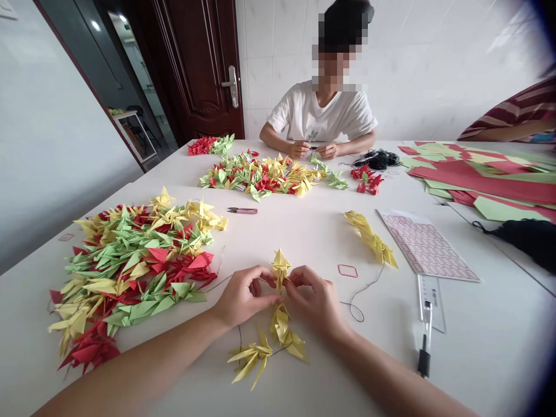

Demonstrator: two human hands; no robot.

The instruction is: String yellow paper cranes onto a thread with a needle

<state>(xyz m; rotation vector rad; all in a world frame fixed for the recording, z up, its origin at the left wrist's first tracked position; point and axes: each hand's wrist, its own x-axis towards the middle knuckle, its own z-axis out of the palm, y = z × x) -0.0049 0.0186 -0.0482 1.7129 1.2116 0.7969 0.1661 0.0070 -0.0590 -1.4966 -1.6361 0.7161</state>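
My left hand (245, 294) pinches a yellow folded paper piece (281, 265) from its left side, thumb and finger closed at its edge. From the right, my right hand (316, 298) has its thumb and fingertips together at the same piece. Just below, more yellow folded pieces (281, 324) hang together near a dark thread, and a spiky yellow one (252, 356) lies nearer the front. A dark thread runs leftward from my left hand. Toward the right, a strip of yellow folded pieces (371, 238) has a thread (358, 307) trailing from its lower end.
A large heap of red, green and yellow folded paper (143, 266) lies left. Beyond are thread snips (242, 211) and another heap (260, 174). A person (324, 116) sits opposite. Right are a label sheet (428, 243), pen (425, 336), ruler, black thread and paper sheets (486, 179).
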